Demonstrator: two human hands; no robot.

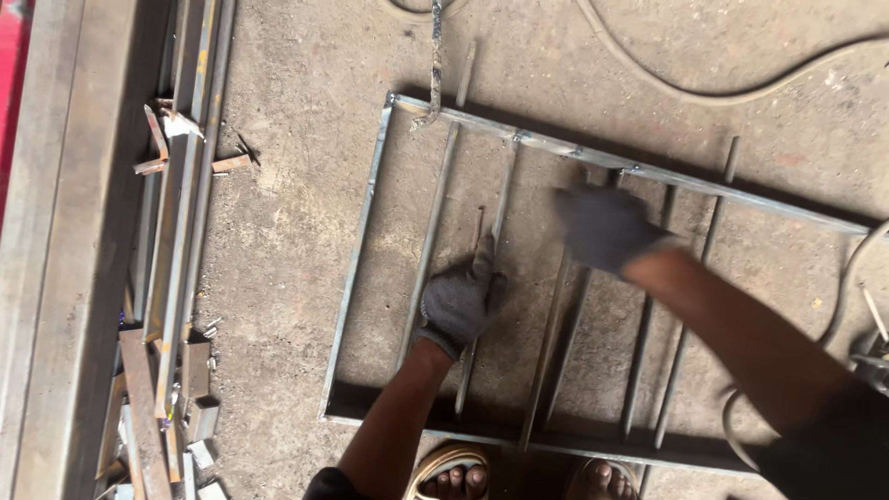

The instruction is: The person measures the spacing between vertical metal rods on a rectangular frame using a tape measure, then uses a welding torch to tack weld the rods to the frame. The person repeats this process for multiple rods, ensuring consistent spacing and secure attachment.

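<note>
A rectangular steel frame lies flat on the concrete floor, with several loose steel rods laid across it. My left hand, in a dark knit glove, presses down on one thin rod near the frame's middle, its forefinger stretched along the rod. My right hand, also gloved, is blurred and hovers over the rods just below the frame's far bar. Whether it grips anything is unclear. My sandalled feet stand at the frame's near bar.
A stack of long steel bars and short offcuts lies along the left. A metal hook or clamp hangs on the frame's far corner. A hose or cable curves across the floor at top right.
</note>
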